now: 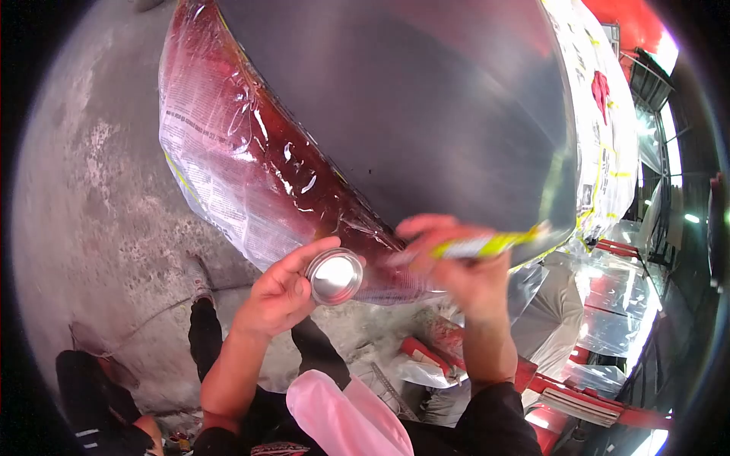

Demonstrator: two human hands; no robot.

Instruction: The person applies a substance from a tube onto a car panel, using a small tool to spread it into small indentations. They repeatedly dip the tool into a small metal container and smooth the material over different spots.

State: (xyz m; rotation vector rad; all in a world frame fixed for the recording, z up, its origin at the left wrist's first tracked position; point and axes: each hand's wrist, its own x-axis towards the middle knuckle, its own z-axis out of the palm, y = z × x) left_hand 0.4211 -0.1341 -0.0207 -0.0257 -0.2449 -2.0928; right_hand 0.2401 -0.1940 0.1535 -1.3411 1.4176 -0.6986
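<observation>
My left hand (284, 295) holds a small round metal tin (334, 277), its bright, shiny inside facing up at me. The fingers curl round its left side. My right hand (468, 266) is closed on a slim yellow-and-white tool (479, 245), blurred by motion. Its greyish left end is too smeared to make out. Both hands are by the lower edge of a large dark grey panel (433, 114). Along that edge runs a red surface (293, 167) covered with clear plastic, with newspaper (201, 125) under the film further left.
More masking film and newspaper (608, 167) cover the panel's right side. Red metal equipment (578, 403) stands lower right. Another person's dark-clothed leg (87, 384) is at lower left, on the concrete floor (91, 220). Pink cloth (342, 414) hangs close below the camera.
</observation>
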